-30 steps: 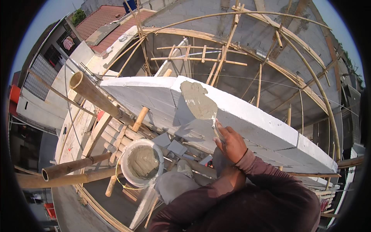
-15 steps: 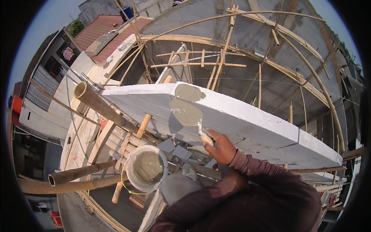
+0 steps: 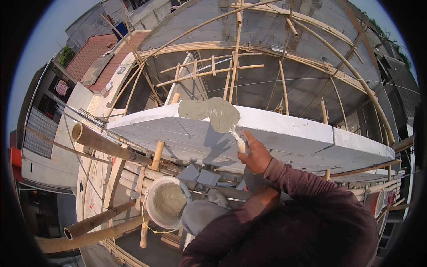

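Observation:
My right hand is closed around the handle of a trowel. The trowel's blade, coated in grey mortar, is over the top edge of a white block wall. Wet mortar lies on the wall top just left of the blade. My left forearm crosses beneath my right arm; the fingers of my left hand are hidden. A pale bucket of mortar stands left of my knee, its yellow cord hanging down.
Bamboo poles jut up at the left beside the bucket. Grey blocks lie below the wall on the near side. Beyond the wall rises bamboo scaffolding before a tall grey wall, and a thin string runs across. Another bucket is at the right.
The trowel has moved up and over the wall top, its mortar now meeting the patch there. My right hand has risen with it, and the view has shifted slightly.

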`<state>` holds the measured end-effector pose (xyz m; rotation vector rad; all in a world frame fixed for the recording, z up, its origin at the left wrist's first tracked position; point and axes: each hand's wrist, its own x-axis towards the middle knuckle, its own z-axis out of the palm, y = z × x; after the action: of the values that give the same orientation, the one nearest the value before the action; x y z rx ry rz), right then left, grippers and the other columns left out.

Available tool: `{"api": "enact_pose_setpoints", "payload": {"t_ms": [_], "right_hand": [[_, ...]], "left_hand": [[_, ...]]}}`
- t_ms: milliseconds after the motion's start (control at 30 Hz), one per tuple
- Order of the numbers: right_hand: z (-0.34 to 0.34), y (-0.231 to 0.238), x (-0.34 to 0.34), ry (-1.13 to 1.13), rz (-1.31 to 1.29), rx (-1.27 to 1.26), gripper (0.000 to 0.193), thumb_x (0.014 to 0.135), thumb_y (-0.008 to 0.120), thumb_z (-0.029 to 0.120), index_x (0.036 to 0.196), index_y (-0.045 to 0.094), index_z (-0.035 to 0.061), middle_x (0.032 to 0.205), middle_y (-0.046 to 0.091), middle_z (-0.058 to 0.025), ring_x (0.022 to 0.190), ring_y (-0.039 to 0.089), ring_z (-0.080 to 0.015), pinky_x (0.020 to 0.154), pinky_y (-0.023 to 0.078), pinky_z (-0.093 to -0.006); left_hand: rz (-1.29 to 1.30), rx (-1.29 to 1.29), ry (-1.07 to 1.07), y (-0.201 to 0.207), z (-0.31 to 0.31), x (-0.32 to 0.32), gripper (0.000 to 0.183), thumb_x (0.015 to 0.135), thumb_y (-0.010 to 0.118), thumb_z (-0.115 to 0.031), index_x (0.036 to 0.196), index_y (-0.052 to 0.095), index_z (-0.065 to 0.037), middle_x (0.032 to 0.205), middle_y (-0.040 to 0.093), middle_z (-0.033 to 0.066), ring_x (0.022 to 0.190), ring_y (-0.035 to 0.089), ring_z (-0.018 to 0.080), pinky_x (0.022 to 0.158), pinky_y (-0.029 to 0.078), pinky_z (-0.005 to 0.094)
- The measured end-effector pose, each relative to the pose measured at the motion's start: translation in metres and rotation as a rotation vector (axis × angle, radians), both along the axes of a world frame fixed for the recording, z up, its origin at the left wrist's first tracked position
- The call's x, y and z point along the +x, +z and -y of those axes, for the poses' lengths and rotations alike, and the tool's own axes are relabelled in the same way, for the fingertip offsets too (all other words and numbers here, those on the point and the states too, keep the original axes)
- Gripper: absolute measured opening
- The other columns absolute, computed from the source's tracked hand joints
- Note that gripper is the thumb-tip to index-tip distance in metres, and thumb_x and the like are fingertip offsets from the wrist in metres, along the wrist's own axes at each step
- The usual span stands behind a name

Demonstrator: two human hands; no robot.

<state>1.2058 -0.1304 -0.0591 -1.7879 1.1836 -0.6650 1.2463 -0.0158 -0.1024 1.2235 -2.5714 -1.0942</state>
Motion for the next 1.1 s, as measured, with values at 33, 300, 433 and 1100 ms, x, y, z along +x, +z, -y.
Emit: {"api": "enact_pose_setpoints", "payload": {"t_ms": [33,300,433,1100], "right_hand": [[-0.005,-0.004,-0.022,-0.027,0.010,-0.010,0.061,0.081,0.066,0.010,0.135,0.041,-0.0010,0.112,0.059,-0.0303,0.106,0.058,-0.0463,0.092,0.047,-0.0479],[-0.058,0.009,-0.112,-0.200,0.118,0.366,0.055,0.087,0.064,0.008,0.139,0.043,0.0033,0.101,0.061,-0.0142,0.092,0.061,-0.0204,0.085,0.050,-0.0346],[-0.077,-0.008,-0.124,-0.173,0.236,0.094,0.048,0.092,0.062,0.008,0.136,0.046,0.0032,0.100,0.061,-0.0082,0.075,0.059,-0.0137,0.069,0.052,-0.0321],[-0.039,-0.004,-0.016,0.330,0.151,0.349,0.044,0.098,0.062,0.017,0.136,0.048,-0.0009,0.085,0.062,-0.0072,0.061,0.059,-0.0085,0.054,0.051,-0.0271]], "left_hand": [[0.107,0.096,-0.083,0.017,0.010,-0.001,0.051,0.089,0.063,-0.051,0.113,0.068,-0.007,0.116,0.069,0.0155,0.110,0.066,0.0335,0.095,0.051,0.0448],[0.185,0.098,-0.183,0.007,0.004,-0.011,0.059,0.087,0.066,-0.054,0.118,0.063,-0.004,0.116,0.067,0.0187,0.112,0.065,0.0337,0.097,0.049,0.0491],[0.250,0.157,-0.215,0.003,0.006,-0.016,0.057,0.087,0.067,-0.050,0.121,0.063,-0.004,0.117,0.067,0.0195,0.111,0.065,0.0353,0.097,0.049,0.0487],[0.035,0.101,0.028,-0.027,-0.027,-0.016,0.048,0.081,0.071,-0.040,0.113,0.069,-0.004,0.107,0.070,0.0165,0.103,0.068,0.0340,0.092,0.050,0.0473]]}}
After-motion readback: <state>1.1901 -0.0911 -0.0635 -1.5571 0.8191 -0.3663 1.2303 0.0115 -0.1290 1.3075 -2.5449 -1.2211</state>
